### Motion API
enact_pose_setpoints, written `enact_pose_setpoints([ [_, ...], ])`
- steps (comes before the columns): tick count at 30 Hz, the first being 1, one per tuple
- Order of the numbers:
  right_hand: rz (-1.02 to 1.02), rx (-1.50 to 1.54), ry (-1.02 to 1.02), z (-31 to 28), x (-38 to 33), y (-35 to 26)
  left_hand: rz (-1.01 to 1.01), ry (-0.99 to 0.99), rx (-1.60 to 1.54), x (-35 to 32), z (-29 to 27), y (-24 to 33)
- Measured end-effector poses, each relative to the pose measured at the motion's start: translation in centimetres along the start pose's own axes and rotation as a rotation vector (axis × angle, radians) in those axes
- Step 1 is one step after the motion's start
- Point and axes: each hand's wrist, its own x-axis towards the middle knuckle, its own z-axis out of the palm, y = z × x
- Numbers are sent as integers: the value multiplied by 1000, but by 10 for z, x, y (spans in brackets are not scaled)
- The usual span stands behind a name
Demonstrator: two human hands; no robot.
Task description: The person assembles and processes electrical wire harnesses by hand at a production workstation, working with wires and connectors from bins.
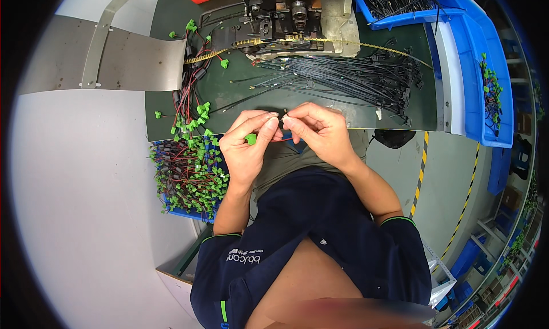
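My left hand (247, 143) and my right hand (321, 133) are close together just off the near edge of the bench, fingertips pinched. Between them is a small black part (281, 122), mostly covered by the fingers. A green connector (250, 138) shows against my left palm, and a short red wire (284, 139) passes below the fingertips, so the left hand grips a wire lead. My right thumb and forefinger close on a thin end at the black part; its exact shape is too small to tell. Beyond the hands, black cables (343, 77) lie spread on the green bench top (234, 97).
A metal press (291, 20) stands at the back, a yellowish terminal strip (372, 45) running through it. Red-and-black leads with green connectors hang over the left edge into a blue bin (194, 213). Blue trays (500, 123) flank the right; a sheet-metal chute (137, 54) juts in from the left.
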Motion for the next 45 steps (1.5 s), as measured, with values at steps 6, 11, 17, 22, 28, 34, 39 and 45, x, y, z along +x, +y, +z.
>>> enact_pose_setpoints([
  [6, -236, -323, -57, -4, 5, -9, 111, -65, 44, 3, -4, -3],
  [11, 188, 310, -39, 0, 3, -12, 71, -17, -15, -1, 2, 5],
  [17, 206, 156, -126, -6, 6, -13, 71, 34, -29, -4, 7, 6],
  [22, -68, -164, -150, -5, 6, -17, 121, 83, 29, -5, 3, 1],
  [28, -268, -404, -36, 3, 2, -18, 25, 63, 22, -4, 3, 6],
  [34, -105, -163, 17, 4, -2, -14, 17, 38, 5, -5, 7, 7],
  [39, 44, -40, -21, 0, -2, -14, 9, -21, -75, -8, -1, 3],
  [45, -10, -193, -45, -1, -2, -16, -43, 48, -80, -7, 4, 3],
])
